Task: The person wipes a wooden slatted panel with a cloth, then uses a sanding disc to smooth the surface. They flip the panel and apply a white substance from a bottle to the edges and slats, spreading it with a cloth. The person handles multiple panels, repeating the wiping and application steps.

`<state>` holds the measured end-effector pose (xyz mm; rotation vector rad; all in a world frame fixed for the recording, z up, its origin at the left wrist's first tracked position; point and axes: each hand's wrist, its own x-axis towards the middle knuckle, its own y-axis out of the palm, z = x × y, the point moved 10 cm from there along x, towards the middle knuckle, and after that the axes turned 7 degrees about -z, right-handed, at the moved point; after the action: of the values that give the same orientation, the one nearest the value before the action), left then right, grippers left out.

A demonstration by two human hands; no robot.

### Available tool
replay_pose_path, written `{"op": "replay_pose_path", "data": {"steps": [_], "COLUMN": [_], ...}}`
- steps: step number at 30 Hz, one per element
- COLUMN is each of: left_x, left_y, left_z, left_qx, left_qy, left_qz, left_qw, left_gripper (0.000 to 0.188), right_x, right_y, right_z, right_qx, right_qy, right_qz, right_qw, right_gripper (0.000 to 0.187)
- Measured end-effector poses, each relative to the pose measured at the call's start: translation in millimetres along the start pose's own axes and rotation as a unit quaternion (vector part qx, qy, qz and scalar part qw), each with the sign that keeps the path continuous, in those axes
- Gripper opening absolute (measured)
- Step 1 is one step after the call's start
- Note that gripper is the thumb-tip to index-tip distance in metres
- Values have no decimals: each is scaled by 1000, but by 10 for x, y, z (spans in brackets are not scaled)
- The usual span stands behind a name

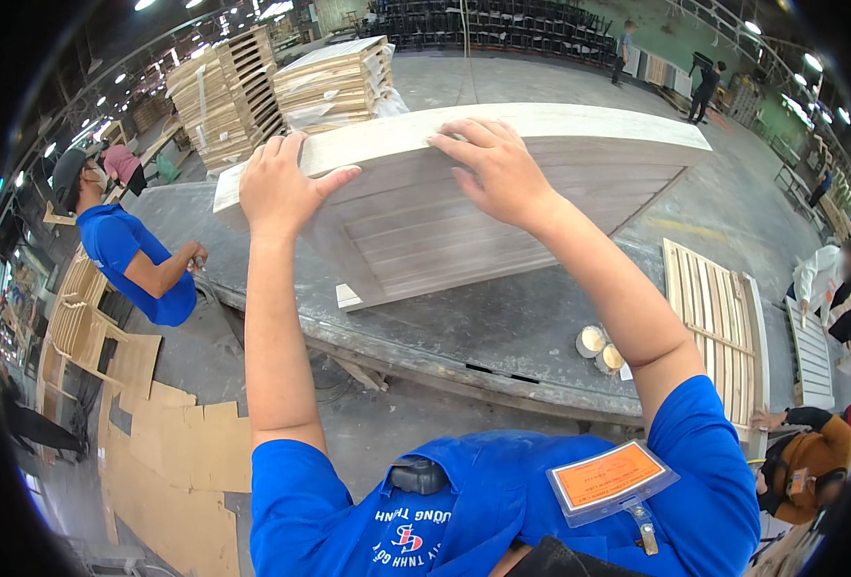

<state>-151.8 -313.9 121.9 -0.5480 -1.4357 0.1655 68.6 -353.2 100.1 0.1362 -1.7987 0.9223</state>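
A large pale wooden panel [444, 216] with a slatted, framed face stands tilted on edge on a dark worktable [464, 337]. My left hand [286, 183] grips its upper edge near the left end, fingers over the top and thumb against the near face. Farther right along the same edge, my right hand [493, 168] holds on with its fingers bent over the top and the thumb on the near side. The far face of the panel is hidden. A small pale block [348, 296] shows at the panel's lower left corner.
Two small cups [591, 341] stand near the table's front edge. A slatted wooden piece [709, 317] lies at the right. A co-worker in blue [141, 255] stands at the left end. Stacked wooden frames [334, 82] rise behind; cardboard sheets [170, 452] cover floor at left.
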Motion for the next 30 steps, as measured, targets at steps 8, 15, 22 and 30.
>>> {"op": "replay_pose_path", "data": {"steps": [8, 15, 22, 30], "left_x": [2, 10, 7, 35], "left_y": [8, -13, -48, -103], "left_z": [22, 26, 8, -18], "left_qx": [0, 0, -3, 0], "left_qy": [-3, -8, -8, 5], "left_qz": [7, 16, 17, 4], "left_qw": [1000, 1000, 1000, 1000], "left_gripper": [87, 86, 79, 78], "right_x": [-40, 20, -57, 83], "right_y": [110, 71, 85, 223], "right_z": [16, 5, 112, 189], "right_qx": [-56, -50, -37, -146], "right_qy": [58, 89, 39, 136], "right_qz": [45, 68, 11, 92], "right_qw": [996, 992, 999, 976], "right_gripper": [48, 43, 44, 62]}}
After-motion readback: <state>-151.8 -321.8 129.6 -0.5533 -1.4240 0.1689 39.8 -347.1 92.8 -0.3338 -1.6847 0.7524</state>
